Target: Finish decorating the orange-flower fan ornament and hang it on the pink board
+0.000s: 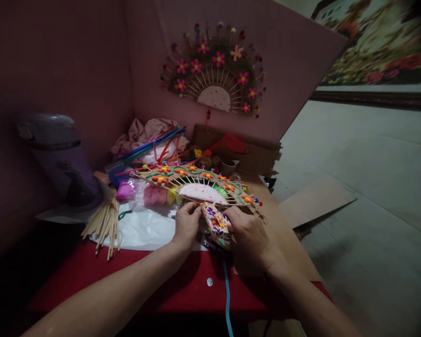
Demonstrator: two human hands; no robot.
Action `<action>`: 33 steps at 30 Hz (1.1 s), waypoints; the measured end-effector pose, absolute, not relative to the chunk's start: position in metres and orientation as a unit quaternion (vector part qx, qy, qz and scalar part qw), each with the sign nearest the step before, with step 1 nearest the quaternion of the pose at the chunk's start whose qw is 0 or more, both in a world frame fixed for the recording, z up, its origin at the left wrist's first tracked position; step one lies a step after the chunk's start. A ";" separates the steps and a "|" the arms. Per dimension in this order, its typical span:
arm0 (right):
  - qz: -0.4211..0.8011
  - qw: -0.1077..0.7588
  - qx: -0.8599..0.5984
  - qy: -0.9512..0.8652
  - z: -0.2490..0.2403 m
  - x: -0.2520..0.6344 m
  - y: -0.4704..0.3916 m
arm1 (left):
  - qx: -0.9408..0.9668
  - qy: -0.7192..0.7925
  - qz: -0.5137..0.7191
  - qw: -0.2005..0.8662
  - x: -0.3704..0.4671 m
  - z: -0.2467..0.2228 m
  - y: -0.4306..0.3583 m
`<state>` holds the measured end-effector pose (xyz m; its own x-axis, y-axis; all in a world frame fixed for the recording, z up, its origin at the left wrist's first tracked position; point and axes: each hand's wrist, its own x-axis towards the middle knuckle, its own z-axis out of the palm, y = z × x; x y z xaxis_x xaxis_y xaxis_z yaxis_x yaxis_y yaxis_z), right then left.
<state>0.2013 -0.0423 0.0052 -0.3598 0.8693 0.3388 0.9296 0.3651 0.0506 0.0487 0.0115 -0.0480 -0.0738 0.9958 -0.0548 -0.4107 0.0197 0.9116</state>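
A half-round decorative fan lies in front of me, with thin sticks, orange flowers, a green wavy line and a pale dotted centre. Just under its middle, my left hand is closed in a pinch; what sits between the fingertips is too small to make out. My right hand grips a small white object printed with purple and orange flowers. The kind of this printed object is unclear. Its upper end is close to the left fingertips and the fan's lower edge. Dark items lie beneath it, partly hidden.
A similar fan with pink flowers hangs on the wall board. Wooden sticks lie left on white paper, near a purple flask. Pipe cleaners and cardboard surround the work. A blue strip crosses the red cloth.
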 end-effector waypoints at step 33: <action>-0.120 0.136 -0.564 -0.806 0.003 0.208 -0.047 | 0.356 0.405 0.603 0.588 0.048 -0.043 0.009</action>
